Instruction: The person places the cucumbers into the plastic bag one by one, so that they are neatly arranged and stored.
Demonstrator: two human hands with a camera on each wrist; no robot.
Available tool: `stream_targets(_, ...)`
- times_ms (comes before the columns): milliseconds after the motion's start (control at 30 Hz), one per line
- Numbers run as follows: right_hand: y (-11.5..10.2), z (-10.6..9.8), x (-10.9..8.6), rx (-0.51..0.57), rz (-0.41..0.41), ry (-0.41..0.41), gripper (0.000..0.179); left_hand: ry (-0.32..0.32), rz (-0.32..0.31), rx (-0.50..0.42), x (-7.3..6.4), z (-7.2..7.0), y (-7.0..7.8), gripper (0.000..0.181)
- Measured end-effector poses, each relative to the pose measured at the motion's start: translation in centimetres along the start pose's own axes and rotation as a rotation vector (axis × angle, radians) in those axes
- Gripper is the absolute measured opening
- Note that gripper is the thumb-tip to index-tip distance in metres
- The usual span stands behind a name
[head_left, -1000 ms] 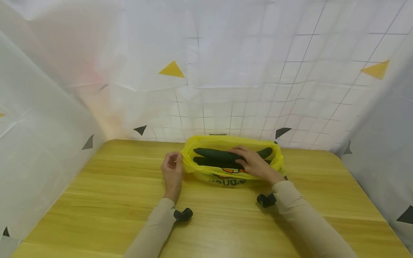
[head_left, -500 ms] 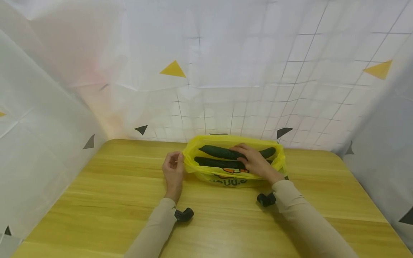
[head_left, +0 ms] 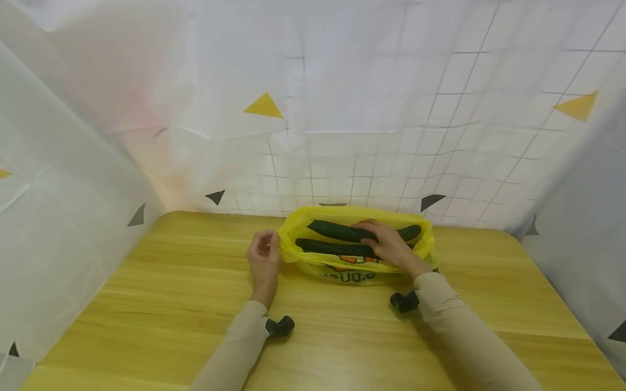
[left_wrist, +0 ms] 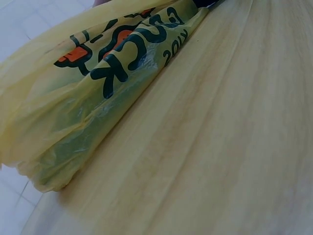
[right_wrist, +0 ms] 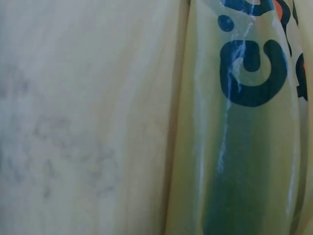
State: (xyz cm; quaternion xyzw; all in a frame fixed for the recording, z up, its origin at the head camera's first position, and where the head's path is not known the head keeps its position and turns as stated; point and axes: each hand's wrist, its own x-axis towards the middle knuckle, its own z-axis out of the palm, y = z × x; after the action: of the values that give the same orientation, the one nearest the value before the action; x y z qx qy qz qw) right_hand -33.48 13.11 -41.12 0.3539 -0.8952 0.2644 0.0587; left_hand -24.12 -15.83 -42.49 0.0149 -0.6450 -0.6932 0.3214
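Observation:
A yellow plastic bag with dark lettering and an orange print lies with its mouth spread wide near the back of the table. Two dark green cucumbers show inside it: a rear cucumber and a front cucumber. My left hand pinches the bag's left rim between thumb and fingers. My right hand reaches into the bag and grips the rear cucumber near its middle, thumb in front and fingers behind. In the left wrist view, green shows through the thin bag wall. The right wrist view shows lettered bag film.
The wooden table runs up to a white sheet backdrop with grid lines and dark and yellow triangles. Similar sheets hang at both sides. A black device sits at the left wrist, another black device at the right.
The rear cucumber has shifted back and right in my right hand, opening a gap to the front cucumber. My left hand stays on the bag's rim.

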Motion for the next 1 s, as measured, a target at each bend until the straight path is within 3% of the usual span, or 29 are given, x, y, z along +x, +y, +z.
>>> stream_targets(433, 0.3, 0.2, 0.2, 0.016, -0.003, 0.004, 0.039, 0.002, -0.028, 0.007, 0.0, 0.0, 0.2, 0.022)
stream_targets(733, 0.6, 0.3, 0.3, 0.021, -0.027, -0.02, 0.038, 0.025, -0.008, 0.021, 0.6, 0.0, -3.1, 0.024)
stream_targets(1000, 0.6, 0.3, 0.4, 0.036, -0.03, -0.022, 0.038, 0.025, -0.02, 0.019, 0.6, -0.1, -3.0, 0.024)
